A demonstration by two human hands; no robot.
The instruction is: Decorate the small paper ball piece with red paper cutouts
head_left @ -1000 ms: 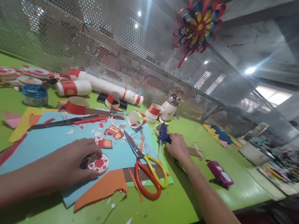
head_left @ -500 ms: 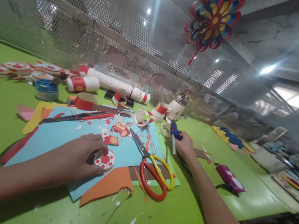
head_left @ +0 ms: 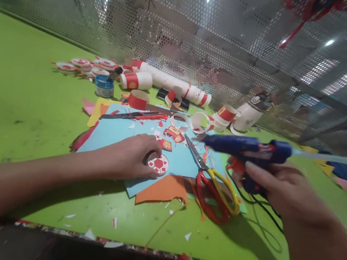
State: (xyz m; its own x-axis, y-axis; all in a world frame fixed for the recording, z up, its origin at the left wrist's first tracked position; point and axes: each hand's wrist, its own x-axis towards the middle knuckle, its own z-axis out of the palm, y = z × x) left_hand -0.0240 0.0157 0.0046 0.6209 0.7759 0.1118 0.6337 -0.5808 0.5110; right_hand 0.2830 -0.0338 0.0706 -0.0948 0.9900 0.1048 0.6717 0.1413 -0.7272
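Observation:
A blue hot glue gun [head_left: 241, 146] is in my right hand [head_left: 297, 192], raised above the table with its nozzle toward the left and a glue stick out of its back. My left hand [head_left: 128, 155] curls its thumb and fingers around the edge of a white paper disc [head_left: 158, 164] with red shapes on it. That disc lies on blue paper [head_left: 115, 133]. Between the hands rest large scissors [head_left: 213, 186] with one red and one yellow handle. Red paper pieces with gold print [head_left: 174, 134] lie just beyond the disc.
Orange paper [head_left: 162, 191] sticks out toward the front edge. Behind are cut cup rings [head_left: 138, 99], a blue jar [head_left: 104, 86], a long stack of paper cups [head_left: 171, 82] and a white bottle [head_left: 248, 114]. A black cord [head_left: 258, 202] hangs near the glue gun.
My right hand has lifted the glue gun from the table's right side and brought it closer, nozzle now leftward. My left hand stays around the disc. The view has shifted.

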